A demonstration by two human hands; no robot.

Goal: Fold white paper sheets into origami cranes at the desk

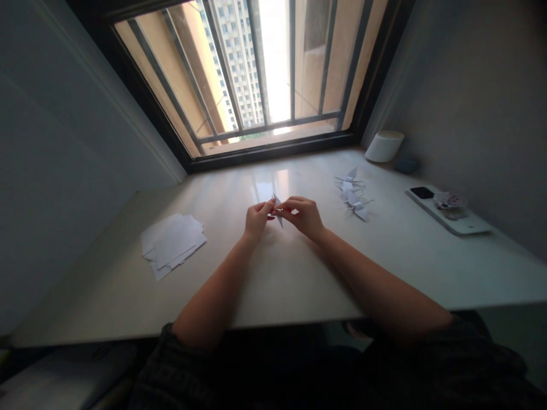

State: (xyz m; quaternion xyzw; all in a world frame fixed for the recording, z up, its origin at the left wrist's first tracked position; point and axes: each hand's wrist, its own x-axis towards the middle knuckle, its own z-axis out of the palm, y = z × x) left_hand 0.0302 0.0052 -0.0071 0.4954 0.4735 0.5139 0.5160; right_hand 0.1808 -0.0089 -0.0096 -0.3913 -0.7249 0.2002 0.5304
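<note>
A small folded piece of white paper (280, 220) with pointed ends is held just above the middle of the table. My left hand (257, 218) pinches it from the left side. From the right, my right hand (304, 215) closes thumb and fingertips on the same paper, very near the left fingertips. Its central part is hidden behind my fingers. To the right lie several folded paper cranes (354, 196), close together in a row. A loose stack of white paper sheets (177, 242) rests on the left part of the table.
The white table (282, 290) runs up to a barred window (273, 134). A white cylindrical object (384, 146) stands in the back right corner beside a dark item (407, 165). Along the right wall lies a flat white device (465, 226) with a small wrapped thing (449, 200) on it.
</note>
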